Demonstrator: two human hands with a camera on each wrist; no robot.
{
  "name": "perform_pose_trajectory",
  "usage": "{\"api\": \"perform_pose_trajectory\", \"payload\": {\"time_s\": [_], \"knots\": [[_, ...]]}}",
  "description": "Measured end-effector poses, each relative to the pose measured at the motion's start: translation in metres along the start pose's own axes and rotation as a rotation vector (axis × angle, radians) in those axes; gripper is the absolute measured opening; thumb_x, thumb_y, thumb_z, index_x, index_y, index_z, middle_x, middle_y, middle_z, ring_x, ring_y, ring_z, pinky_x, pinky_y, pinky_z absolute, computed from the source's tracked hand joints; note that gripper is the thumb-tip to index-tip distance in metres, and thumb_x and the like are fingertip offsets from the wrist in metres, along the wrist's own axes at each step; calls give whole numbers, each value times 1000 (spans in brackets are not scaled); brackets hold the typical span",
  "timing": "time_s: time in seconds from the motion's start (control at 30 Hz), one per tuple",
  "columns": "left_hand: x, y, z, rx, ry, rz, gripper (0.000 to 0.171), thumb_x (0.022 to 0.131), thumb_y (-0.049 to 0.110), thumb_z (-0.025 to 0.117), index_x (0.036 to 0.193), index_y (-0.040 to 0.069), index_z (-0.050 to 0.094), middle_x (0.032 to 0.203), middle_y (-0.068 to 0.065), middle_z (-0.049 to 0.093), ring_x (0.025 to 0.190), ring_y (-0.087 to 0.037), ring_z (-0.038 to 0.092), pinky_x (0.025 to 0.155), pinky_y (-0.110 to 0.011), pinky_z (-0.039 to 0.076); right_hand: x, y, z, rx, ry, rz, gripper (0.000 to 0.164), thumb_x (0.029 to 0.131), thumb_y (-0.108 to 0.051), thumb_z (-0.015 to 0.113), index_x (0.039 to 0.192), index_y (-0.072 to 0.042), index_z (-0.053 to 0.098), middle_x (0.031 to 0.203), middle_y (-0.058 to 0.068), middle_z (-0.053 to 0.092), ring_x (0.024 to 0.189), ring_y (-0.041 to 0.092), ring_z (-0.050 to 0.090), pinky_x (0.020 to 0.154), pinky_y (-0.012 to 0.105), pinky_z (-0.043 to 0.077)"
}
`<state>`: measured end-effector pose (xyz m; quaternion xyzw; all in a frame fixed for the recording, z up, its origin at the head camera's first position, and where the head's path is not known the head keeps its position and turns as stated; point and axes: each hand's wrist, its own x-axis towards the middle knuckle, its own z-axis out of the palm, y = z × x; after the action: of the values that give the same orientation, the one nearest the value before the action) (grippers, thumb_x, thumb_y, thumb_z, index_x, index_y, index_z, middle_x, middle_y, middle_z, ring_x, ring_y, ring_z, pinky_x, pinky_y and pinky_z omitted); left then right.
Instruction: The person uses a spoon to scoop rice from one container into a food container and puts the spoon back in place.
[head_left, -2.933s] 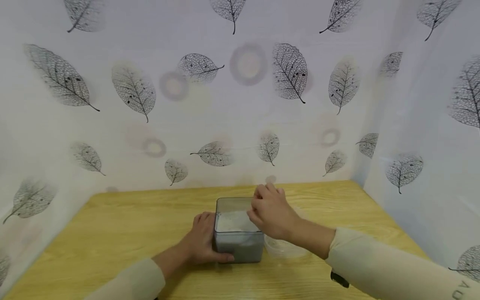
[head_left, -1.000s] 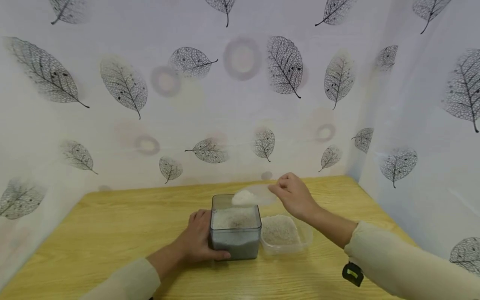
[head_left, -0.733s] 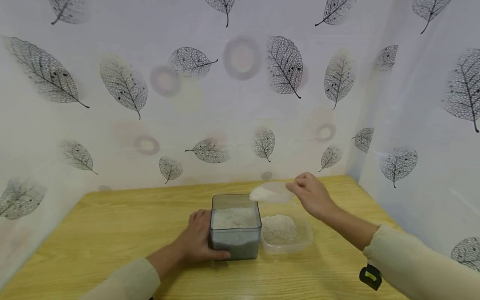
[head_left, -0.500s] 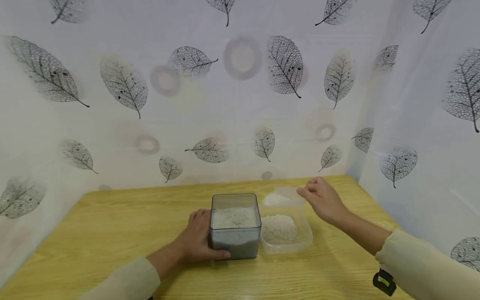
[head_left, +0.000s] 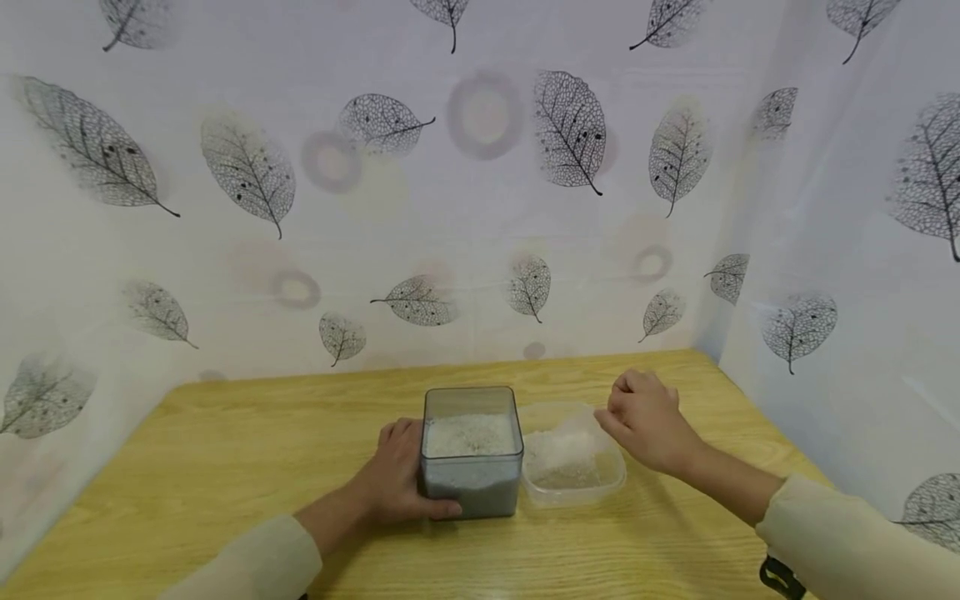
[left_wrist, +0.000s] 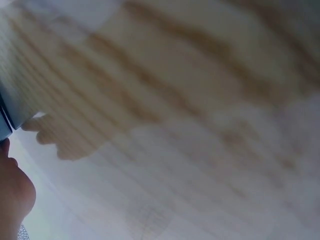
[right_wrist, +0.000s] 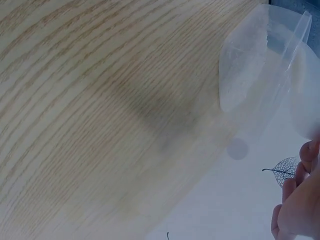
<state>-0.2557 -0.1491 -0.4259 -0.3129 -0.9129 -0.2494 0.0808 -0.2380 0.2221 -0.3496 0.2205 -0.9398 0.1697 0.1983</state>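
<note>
My left hand (head_left: 401, 479) grips the left side of a square, see-through grey container (head_left: 472, 492), its thumb across the front face. White grains (head_left: 471, 435) that look like rice fill much of that container. Over on the right, my right hand (head_left: 651, 423) pinches the end of a translucent plastic scoop (head_left: 581, 429), which is lowered into a clear plastic tub (head_left: 573, 498). More white grains lie in this tub. In the right wrist view the scoop (right_wrist: 306, 100) shows beside the tub (right_wrist: 240, 75), close to my curled fingers (right_wrist: 289, 190).
Both vessels stand side by side on a wood-grain table (head_left: 300, 433). A pale curtain with a leaf print (head_left: 480, 208) hangs behind the table and along its sides. A black strapped device (head_left: 782, 577) sits at my right wrist.
My right hand has moved the scoop of white grains from above the grey container rightward, then down into the clear tub. The left hand has stayed on the grey container.
</note>
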Motion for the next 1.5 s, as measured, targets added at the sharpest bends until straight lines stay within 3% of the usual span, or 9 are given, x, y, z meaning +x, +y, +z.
{"api": "perform_pose_trajectory", "payload": {"time_s": [0.2, 0.33, 0.43, 0.53, 0.6, 0.8, 1.0, 1.27, 1.5], "knots": [[0, -1, 0, -7, -1, 1, 112, 63, 81, 73, 143, 9, 40, 129, -4, 54, 121, -23, 43, 111, -53, 24, 2, -2, -4, -127, 3, -64, 38, 94, -22, 65, 60, -27, 49, 91, -2, 50, 89, 21, 40, 81, 50, 28], [0, -1, 0, -5, -2, 6, 112, 64, 81, 72, 144, 9, 40, 130, -4, 55, 122, -24, 43, 111, -54, 24, 5, 3, -6, -246, 78, -212, 37, 90, -22, 67, 60, -24, 45, 93, 0, 50, 91, 24, 42, 81, 52, 31], [0, -2, 0, -1, -6, 5, 112, 64, 81, 72, 144, 9, 40, 130, -4, 54, 122, -24, 43, 111, -54, 24, 10, 7, -8, -335, 157, -365, 34, 94, -26, 56, 62, -20, 46, 94, 3, 50, 92, 28, 43, 79, 53, 34], [0, -3, 1, -4, -6, 4, 112, 64, 79, 73, 145, 9, 40, 130, -4, 54, 122, -24, 43, 111, -54, 24, 18, 7, -15, -380, 222, -453, 42, 101, -33, 38, 64, -16, 47, 93, 6, 50, 90, 31, 42, 77, 54, 33], [0, -3, 2, -1, -9, 6, 112, 64, 80, 73, 145, 9, 39, 130, -4, 54, 121, -23, 43, 110, -54, 24, 25, 5, -22, -385, 259, -464, 46, 102, -35, 33, 64, -14, 48, 93, 7, 50, 90, 32, 43, 76, 55, 32], [0, -3, 2, 6, -2, 5, 111, 63, 80, 73, 143, 9, 41, 129, -3, 55, 120, -23, 44, 109, -53, 25, 53, -11, -43, -355, 373, -432, 29, 90, -24, 57, 65, -10, 51, 94, 13, 52, 93, 37, 44, 78, 59, 29], [-1, -3, 2, -4, -1, 7, 111, 63, 80, 73, 143, 10, 41, 129, -3, 55, 120, -23, 44, 109, -53, 26, 71, -35, -49, -323, 407, -423, 27, 89, -21, 64, 68, -9, 52, 95, 13, 51, 96, 38, 42, 79, 58, 28], [1, -2, 0, -1, -1, 14, 110, 64, 79, 74, 143, 11, 41, 131, -4, 56, 119, -23, 44, 107, -53, 27, 80, -69, -27, -303, 402, -491, 24, 89, -21, 70, 73, -10, 56, 95, 9, 51, 97, 33, 45, 81, 57, 32], [0, -1, 0, -9, -13, -8, 109, 64, 78, 74, 143, 12, 40, 131, -2, 54, 117, -21, 43, 107, -52, 28, 80, -93, 2, -360, 336, -538, 25, 91, -27, 72, 75, -15, 57, 97, 5, 51, 95, 29, 44, 82, 51, 35]]}}
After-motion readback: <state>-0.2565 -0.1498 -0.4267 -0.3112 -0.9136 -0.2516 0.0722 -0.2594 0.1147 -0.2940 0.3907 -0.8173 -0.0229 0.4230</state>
